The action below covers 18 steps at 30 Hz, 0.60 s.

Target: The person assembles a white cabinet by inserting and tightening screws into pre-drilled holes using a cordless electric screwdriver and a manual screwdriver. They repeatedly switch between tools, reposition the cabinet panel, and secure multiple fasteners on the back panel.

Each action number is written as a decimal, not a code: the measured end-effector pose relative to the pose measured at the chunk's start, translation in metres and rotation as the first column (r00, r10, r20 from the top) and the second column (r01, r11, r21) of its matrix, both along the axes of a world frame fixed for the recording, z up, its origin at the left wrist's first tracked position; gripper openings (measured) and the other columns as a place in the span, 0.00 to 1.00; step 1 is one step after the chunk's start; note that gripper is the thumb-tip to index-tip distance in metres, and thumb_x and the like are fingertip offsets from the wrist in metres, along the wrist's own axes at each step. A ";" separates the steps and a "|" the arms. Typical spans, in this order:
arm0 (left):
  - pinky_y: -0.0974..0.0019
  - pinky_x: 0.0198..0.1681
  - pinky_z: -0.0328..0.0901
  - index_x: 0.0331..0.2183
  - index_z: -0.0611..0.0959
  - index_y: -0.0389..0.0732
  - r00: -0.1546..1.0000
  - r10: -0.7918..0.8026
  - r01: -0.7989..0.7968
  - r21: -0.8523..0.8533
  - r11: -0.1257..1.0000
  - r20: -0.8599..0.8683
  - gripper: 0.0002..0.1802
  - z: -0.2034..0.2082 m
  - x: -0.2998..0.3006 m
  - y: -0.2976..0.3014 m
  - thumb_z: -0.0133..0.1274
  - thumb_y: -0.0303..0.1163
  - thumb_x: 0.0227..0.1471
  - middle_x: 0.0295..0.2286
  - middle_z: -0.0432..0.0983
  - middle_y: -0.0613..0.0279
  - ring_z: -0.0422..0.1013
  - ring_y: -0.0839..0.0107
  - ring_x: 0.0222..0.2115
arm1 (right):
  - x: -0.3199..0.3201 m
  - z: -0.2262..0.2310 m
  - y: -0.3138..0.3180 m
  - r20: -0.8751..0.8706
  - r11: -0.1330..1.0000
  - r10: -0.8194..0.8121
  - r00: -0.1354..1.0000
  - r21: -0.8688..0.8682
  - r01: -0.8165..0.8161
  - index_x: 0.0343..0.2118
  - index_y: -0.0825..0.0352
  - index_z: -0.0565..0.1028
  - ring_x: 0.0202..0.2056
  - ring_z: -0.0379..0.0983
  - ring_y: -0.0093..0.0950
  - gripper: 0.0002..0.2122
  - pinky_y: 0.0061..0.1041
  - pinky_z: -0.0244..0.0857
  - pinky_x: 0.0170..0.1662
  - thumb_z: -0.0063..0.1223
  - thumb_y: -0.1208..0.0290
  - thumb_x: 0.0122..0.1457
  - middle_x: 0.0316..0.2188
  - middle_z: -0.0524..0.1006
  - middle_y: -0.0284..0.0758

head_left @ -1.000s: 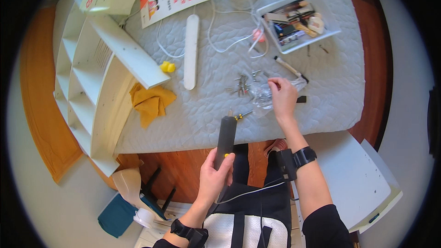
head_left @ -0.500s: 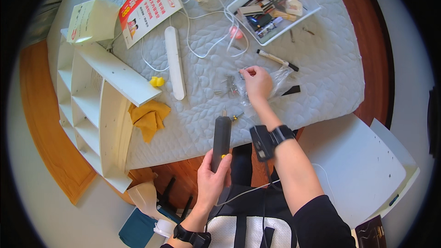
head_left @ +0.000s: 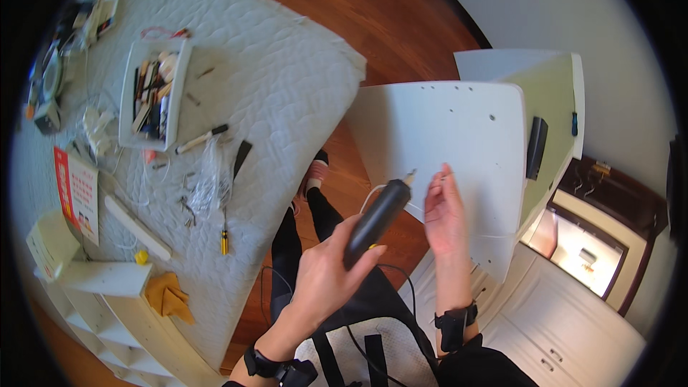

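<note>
My left hand [head_left: 326, 272] grips a black electric screwdriver [head_left: 378, 215], its bit pointing up and right toward the edge of a white wooden panel [head_left: 459, 136]. My right hand [head_left: 446, 209] hovers just right of the bit over the panel's lower part, thumb and forefinger pinched on something small, apparently a screw; I cannot make it out. A cable trails from the screwdriver down to my lap.
A grey quilted mat [head_left: 272, 86] lies on the wooden floor at left with a white tray of tools [head_left: 153, 93], a clear bag of hardware [head_left: 208, 183], a yellow-handled screwdriver [head_left: 224, 233], a leaflet [head_left: 77, 190] and a white shelf unit [head_left: 122, 308]. White cabinet parts [head_left: 552, 100] stand right.
My view has swung right, from the mat to the white panel. My right hand left the hardware bag and came to the panel; the screwdriver moved with it.
</note>
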<state>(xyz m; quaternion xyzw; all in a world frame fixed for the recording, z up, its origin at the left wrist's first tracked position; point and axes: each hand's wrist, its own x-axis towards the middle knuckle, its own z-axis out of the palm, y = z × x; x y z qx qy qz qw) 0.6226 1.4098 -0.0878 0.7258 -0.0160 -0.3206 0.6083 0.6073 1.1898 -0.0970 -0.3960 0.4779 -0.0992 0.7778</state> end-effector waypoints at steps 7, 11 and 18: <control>0.64 0.32 0.70 0.49 0.74 0.35 0.972 -0.231 0.232 -0.016 0.973 0.046 0.28 0.006 0.020 -0.083 0.61 0.41 0.51 0.28 0.79 0.48 0.77 0.56 0.27 | -0.013 0.009 -0.077 0.067 0.975 -0.211 0.975 -0.062 0.216 0.47 0.70 0.73 0.36 0.70 0.15 0.14 0.10 0.69 0.42 0.57 0.70 0.60 0.35 0.74 0.29; 0.64 0.32 0.70 0.49 0.74 0.35 0.968 -0.252 0.252 0.014 0.968 0.019 0.28 0.006 0.019 -0.102 0.62 0.39 0.50 0.28 0.79 0.49 0.77 0.58 0.27 | -0.010 0.005 -0.090 0.049 0.974 -0.223 0.974 -0.015 0.224 0.44 0.71 0.74 0.34 0.71 0.15 0.13 0.11 0.70 0.40 0.58 0.70 0.59 0.34 0.75 0.30; 0.65 0.33 0.70 0.49 0.74 0.36 0.962 -0.273 0.274 0.041 0.961 -0.015 0.28 0.007 0.019 -0.117 0.62 0.38 0.50 0.28 0.79 0.50 0.77 0.61 0.26 | -0.003 0.002 -0.094 0.006 0.963 -0.267 0.964 -0.046 0.267 0.44 0.67 0.75 0.31 0.71 0.14 0.11 0.09 0.70 0.37 0.57 0.70 0.60 0.32 0.75 0.28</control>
